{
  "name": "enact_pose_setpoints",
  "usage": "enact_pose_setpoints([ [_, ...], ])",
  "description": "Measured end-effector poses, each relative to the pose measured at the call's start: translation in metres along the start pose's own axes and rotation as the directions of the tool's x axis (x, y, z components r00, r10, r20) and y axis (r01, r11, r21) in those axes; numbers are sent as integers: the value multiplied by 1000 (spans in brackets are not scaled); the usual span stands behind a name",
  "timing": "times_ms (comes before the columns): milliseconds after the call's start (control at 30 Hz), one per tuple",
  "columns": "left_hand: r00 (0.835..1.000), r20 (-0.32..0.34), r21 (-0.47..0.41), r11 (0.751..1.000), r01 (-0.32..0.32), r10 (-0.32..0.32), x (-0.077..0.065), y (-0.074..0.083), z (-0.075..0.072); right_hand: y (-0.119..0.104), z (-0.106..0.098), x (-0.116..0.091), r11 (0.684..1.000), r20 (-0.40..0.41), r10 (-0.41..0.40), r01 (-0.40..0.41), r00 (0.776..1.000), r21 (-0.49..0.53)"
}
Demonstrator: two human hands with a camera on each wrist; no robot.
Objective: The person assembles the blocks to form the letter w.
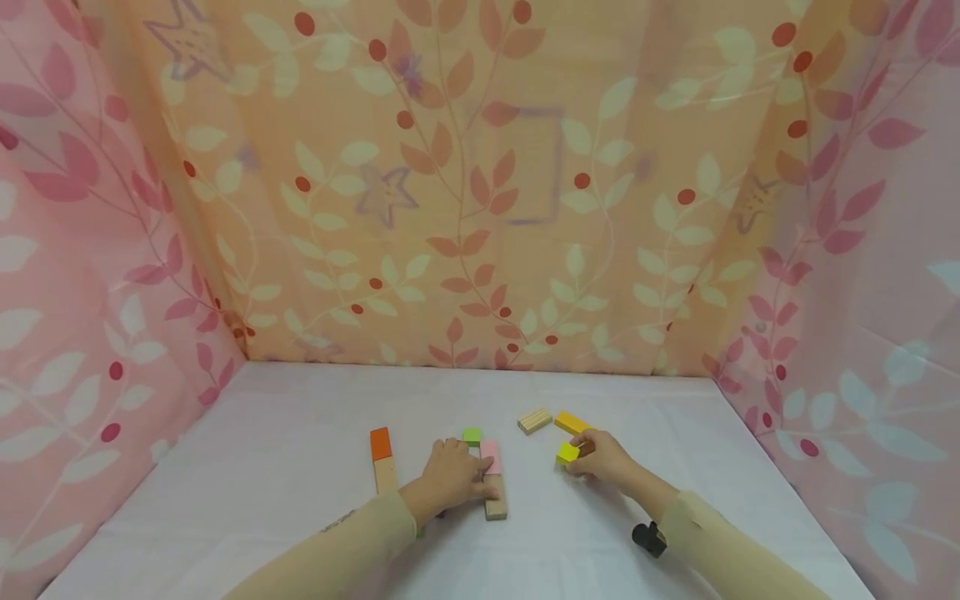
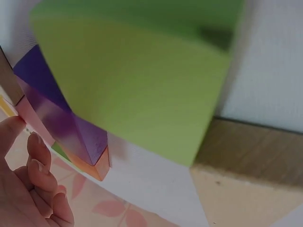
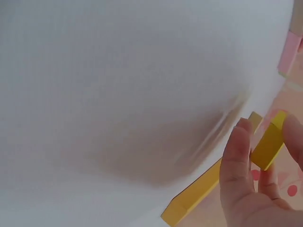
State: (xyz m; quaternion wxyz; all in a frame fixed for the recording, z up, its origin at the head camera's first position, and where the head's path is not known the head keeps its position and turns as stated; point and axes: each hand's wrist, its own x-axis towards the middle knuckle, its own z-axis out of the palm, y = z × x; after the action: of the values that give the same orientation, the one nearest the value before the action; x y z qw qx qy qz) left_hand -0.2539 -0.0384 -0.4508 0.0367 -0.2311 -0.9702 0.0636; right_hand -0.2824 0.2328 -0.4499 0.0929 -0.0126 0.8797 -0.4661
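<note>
My right hand [image 1: 606, 457] pinches a small yellow block [image 1: 567, 453] between thumb and fingertips. In the right wrist view this block [image 3: 270, 146] shows tilted, clear of the tabletop. My left hand [image 1: 453, 473] rests at the left side of a pink block [image 1: 490, 457] and a plain wooden block [image 1: 496, 500] joined end to end. Its fingers are loosely bent, and one fingertip touches the pink block in the left wrist view. A light green block [image 1: 472, 435] sits by the pink one's far end. Purple [image 2: 66, 113] and orange [image 2: 97, 168] blocks show beyond a close green block [image 2: 137, 94].
Left of the hands, an orange block [image 1: 381, 443] meets a wooden one [image 1: 386, 475]. At the back right lie a grooved wooden block [image 1: 535, 421] and a yellow-orange bar [image 1: 572, 422]. Patterned cloth walls [image 1: 480, 192] enclose the white tabletop [image 1: 300, 408] behind and at both sides.
</note>
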Motion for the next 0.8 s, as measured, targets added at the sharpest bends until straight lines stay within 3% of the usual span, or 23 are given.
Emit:
enact_pose_setpoints([
  [267, 1000, 10, -3, 1000, 1, -1, 1, -3, 0, -5, -2, -13, 981, 113, -46, 23, 993, 194],
  [500, 1000, 10, -29, 1000, 1, -1, 2, -3, 1, -11, 2, -22, 974, 229, -69, 16, 971, 226],
  [800, 1000, 20, -18, 1000, -5, 5, 2, 0, 0, -14, 14, -31, 982, 306, -48, -11, 951, 188],
])
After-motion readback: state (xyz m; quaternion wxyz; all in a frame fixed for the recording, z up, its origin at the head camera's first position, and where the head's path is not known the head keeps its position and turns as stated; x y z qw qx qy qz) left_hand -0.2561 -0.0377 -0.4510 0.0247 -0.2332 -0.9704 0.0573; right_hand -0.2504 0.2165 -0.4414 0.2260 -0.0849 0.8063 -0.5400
